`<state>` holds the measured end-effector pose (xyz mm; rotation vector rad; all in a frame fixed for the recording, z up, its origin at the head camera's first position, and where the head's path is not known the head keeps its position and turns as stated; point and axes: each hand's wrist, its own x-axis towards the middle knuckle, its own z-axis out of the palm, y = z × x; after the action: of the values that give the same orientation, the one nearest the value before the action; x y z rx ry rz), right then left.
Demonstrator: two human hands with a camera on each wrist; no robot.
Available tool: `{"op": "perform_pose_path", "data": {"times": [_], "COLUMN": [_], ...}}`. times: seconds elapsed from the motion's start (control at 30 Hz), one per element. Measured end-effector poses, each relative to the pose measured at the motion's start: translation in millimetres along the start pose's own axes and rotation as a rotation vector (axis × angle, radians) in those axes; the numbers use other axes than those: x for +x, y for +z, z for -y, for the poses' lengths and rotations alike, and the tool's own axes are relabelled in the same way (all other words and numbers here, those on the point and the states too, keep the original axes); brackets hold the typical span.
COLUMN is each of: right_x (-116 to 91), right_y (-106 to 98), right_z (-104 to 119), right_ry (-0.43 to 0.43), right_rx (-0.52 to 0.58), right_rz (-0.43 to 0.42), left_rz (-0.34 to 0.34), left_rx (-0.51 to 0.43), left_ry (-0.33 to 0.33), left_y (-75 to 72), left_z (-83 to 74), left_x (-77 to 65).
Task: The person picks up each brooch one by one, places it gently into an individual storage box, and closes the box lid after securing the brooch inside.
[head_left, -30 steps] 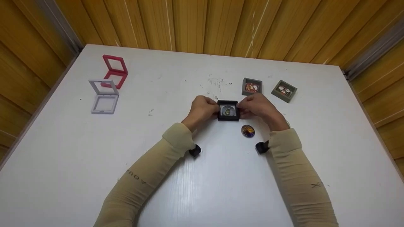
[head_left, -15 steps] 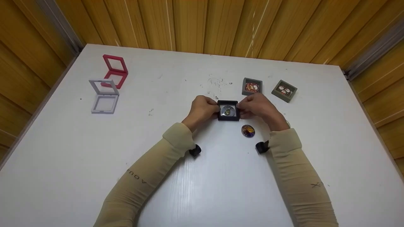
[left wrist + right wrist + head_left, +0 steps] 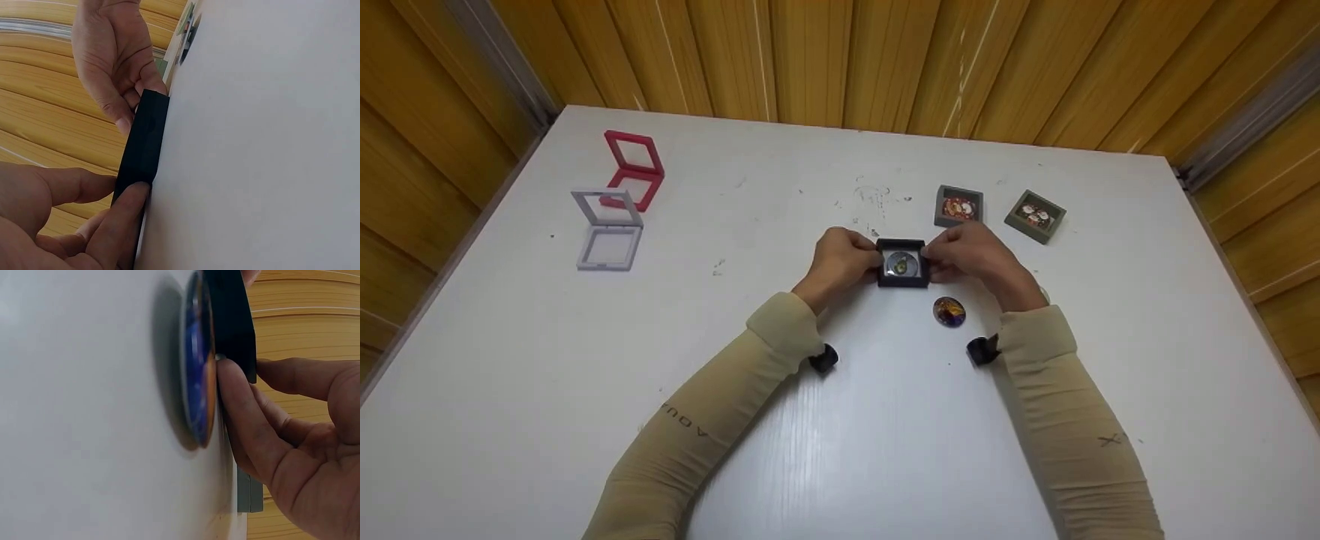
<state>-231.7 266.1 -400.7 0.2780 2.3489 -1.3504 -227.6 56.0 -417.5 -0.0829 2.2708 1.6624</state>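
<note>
In the head view, a small black display frame [image 3: 903, 280] with a dark round piece [image 3: 901, 264] inside lies between my two hands on the white table. My left hand [image 3: 843, 262] pinches its left side between thumb and fingers. On the opposite side, my right hand [image 3: 976, 257] pinches the frame's right edge. The left wrist view shows the black frame [image 3: 145, 135] edge-on, low against the tabletop. A round, glossy, multicoloured disc [image 3: 949, 312] lies just in front of the right hand; the right wrist view shows this disc [image 3: 198, 377] close up.
Behind the right hand stand two grey-green frames with pictures, one nearer [image 3: 959, 206] and one farther right [image 3: 1036, 217]. At the left, a red frame [image 3: 634, 171] and a pale lilac frame [image 3: 609, 232] stand unfolded. A wood-look panel wall [image 3: 810, 60] borders the table's far edge.
</note>
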Motion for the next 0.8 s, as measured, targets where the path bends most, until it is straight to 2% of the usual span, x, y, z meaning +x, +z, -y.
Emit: {"op": "perform_pose_path", "data": {"times": [0.33,0.6,0.8], "right_x": [0.0,-0.1,-1.1], "right_y": [0.3,0.2,4.3], "right_z": [0.0,1.4,4.4], "right_ry": [-0.01,0.007,0.012], "right_rx": [-0.009,-0.008,-0.017], "right_rz": [0.003,0.001,-0.033], "left_rz": [0.0,0.012,0.002], "left_rx": [0.017,-0.016,-0.022], "left_ry": [0.03,0.029,0.031], "left_y": [1.4,-0.1,-1.1], "left_z": [0.5,0.4,1.5], "left_x": [-0.9,-0.2,1.3]}}
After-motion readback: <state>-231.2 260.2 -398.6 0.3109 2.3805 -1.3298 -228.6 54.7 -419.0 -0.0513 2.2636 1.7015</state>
